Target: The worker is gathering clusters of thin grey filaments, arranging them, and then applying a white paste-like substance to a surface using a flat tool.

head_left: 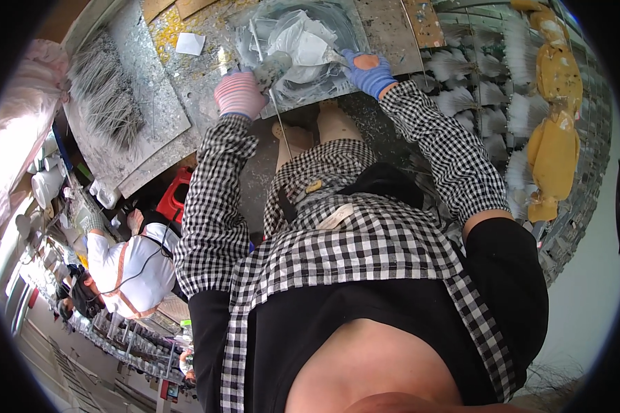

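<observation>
My right hand [367,71], in a blue glove, is closed round the end of a flat paste-smeared spatula [332,56]. Its blade meets a heap of white paste [302,40] on a grey smeared board [355,27]. In a pink striped glove, my left hand [240,95] is closed at a grey-white speckled lump [274,67] beside the paste. A thin rod [277,110] runs down from the lump toward my lap. The glove hides how my fingers grip the lump.
Bundles of thin grey wires [107,96] and a white paper square [190,44] lie on the worktable. White feathery pieces [455,89] stand at right, beside yellow sheet pieces [556,124]. A red stool [176,194] and a co-worker [134,265] are at left.
</observation>
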`<state>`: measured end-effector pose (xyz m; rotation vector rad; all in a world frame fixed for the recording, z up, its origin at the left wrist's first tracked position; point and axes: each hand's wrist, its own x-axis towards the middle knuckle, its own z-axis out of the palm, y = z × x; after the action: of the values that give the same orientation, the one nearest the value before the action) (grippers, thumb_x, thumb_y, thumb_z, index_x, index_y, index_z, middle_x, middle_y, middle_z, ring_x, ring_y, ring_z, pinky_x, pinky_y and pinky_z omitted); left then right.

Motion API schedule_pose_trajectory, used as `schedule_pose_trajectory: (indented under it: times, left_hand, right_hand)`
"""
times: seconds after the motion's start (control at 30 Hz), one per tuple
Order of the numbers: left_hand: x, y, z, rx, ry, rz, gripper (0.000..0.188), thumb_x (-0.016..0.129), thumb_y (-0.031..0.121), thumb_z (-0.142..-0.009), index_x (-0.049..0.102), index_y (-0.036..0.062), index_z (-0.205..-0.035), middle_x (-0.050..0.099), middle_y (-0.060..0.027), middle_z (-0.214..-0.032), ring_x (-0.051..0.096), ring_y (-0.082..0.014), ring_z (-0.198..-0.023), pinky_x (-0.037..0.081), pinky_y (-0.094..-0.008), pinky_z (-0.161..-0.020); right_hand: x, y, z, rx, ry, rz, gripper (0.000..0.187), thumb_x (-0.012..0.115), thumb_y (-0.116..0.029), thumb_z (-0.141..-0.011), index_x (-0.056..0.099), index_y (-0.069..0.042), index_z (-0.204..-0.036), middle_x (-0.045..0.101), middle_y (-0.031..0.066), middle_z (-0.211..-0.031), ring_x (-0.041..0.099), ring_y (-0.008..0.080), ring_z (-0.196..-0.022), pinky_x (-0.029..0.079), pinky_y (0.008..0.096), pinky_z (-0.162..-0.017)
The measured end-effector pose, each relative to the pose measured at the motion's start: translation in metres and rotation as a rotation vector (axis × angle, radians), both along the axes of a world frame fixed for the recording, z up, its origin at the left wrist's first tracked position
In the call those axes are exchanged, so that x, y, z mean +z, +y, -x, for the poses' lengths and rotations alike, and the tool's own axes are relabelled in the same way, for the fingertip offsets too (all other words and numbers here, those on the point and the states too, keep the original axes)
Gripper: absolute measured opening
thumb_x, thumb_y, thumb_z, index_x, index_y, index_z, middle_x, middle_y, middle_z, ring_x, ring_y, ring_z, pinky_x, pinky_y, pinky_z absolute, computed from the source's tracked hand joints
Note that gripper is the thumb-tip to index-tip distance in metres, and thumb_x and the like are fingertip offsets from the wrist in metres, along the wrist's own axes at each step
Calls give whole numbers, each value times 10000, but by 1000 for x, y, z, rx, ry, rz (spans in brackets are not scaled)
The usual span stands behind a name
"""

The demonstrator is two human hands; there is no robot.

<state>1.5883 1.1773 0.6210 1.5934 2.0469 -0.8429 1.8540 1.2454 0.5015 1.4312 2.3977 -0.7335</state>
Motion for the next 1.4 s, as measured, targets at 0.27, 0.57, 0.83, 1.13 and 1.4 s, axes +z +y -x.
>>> schedule_pose_trajectory:
  times: [0.27,0.57,0.83,1.13,1.4]
  left_hand:
    - [-40,-55,31,128,-470,-716,708,909,331,-614,582,-13,-1139,578,-203,-1152,626,-345,-972,535,-428,-846]
    - [-50,-72,48,845,-1376,-974,758,870,8,-684,469,33,-1327,558,-100,-1307,547,-225,-1185,452,-371,-1058]
    - [-47,-79,50,469,-872,-1083,699,882,121,-722,510,8,-1302,596,-121,-1293,553,-232,-1208,407,-378,-1081]
    - [-31,-88,37,580,-1071,-1046,752,876,106,-714,453,-14,-1325,518,-150,-1365,493,-247,-1273,402,-409,-1081]
    - [-45,-207,23,739,-780,-982,406,677,-17,-879,509,34,-1245,579,-50,-1113,557,-133,-971,471,-273,-887]
  right_hand:
    - [-22,-12,-58,-73,144,-76,558,536,-526,-911,533,-157,-1330,646,112,-1251,633,320,-1100,488,453,-943]
    - [20,-24,-75,-164,188,-374,508,560,-525,-902,593,-181,-1275,699,146,-1095,678,349,-944,532,466,-835]
    - [6,-39,-97,-335,155,-269,512,584,-534,-881,619,-153,-1221,717,113,-907,682,328,-862,529,462,-815]
    - [-10,-31,-109,-426,110,-162,664,675,-437,-839,474,-10,-1306,644,280,-1034,642,427,-910,533,462,-790]
    - [22,-102,-99,-189,315,-211,356,567,-443,-914,651,-135,-1072,669,88,-924,641,278,-882,497,412,-870]
